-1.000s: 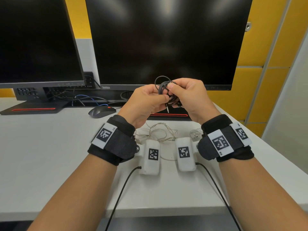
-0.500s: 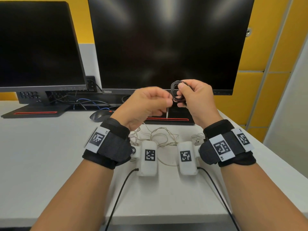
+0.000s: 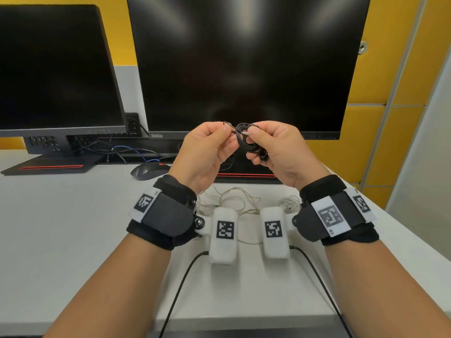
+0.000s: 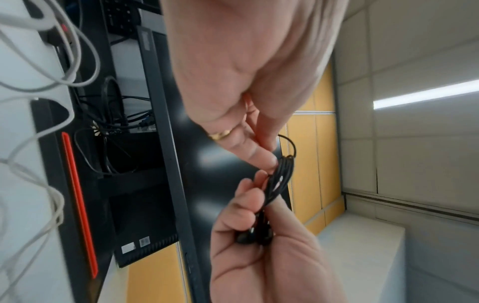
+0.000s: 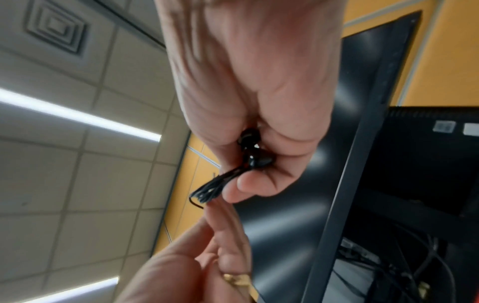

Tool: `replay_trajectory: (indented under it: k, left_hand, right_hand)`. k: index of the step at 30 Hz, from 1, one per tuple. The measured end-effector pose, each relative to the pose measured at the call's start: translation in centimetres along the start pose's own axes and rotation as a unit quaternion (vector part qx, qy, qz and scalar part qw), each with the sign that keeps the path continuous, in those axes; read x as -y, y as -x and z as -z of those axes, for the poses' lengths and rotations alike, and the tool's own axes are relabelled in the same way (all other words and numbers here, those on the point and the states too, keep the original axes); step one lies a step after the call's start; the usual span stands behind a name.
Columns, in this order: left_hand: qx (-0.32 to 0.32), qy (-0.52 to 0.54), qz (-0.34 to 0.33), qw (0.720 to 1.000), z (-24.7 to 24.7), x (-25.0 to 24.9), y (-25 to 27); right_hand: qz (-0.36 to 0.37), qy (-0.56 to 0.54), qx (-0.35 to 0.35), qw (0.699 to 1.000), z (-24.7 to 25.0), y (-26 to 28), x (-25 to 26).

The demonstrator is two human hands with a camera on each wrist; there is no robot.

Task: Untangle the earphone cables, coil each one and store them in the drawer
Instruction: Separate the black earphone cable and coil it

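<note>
The left hand (image 3: 207,152) now pinches the black cable's (image 3: 246,140) loose end.

Right hand (image 5: 249,98) gripping a thin black coiled earphone cable (image 5: 215,184)

Two glossy black earbuds (image 5: 252,151) sit tucked in its curled fingers, the coil poking out toward the left hand (image 5: 197,264), which pinches a loose strand and has a gold ring (image 5: 237,279) on. Big dark flat monitor (image 5: 344,143) behind.

Your left hand (image 3: 207,150) and right hand (image 3: 275,147): raised together before you, fingers curled, each pinching, forearms extended.
</note>
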State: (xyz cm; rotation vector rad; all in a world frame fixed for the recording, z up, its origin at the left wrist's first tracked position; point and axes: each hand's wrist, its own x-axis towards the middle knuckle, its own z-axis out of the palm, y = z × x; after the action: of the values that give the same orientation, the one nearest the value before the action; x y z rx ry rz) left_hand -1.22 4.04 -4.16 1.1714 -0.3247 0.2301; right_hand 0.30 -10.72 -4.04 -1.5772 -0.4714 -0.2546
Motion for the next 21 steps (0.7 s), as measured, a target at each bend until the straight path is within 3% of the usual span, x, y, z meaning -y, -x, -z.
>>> replay_trajectory:
  k: [4, 7, 13, 16, 21]
  left_hand:
    - [0.041, -0.078, 0.038, 0.995, -0.13, 0.10, 0.34]
    - [0.056, -0.140, 0.050, 0.987, -0.13, 0.23, 0.35]
    - [0.094, -0.141, 0.089, 0.982, -0.07, -0.21, 0.49]
    - [0.083, -0.166, 0.075, 0.980, -0.45, -0.05, 0.77]
    - [0.025, -0.199, 0.075, 0.977, -0.77, 0.35, 0.58]
  right_hand:
    - [0.001, -0.009, -0.004, 1.000, -0.14, -0.01, -0.20]
    - [0.027, 0.051, -0.038, 0.998, -0.39, 0.11, -0.34]
    - [0.080, 0.096, -0.116, 0.985, -0.41, -0.09, -0.57]
    - [0.096, 0.102, -0.136, 0.981, -0.40, -0.17, -0.70]
    - [0.091, 0.085, -0.108, 0.986, -0.79, -0.06, -0.62]
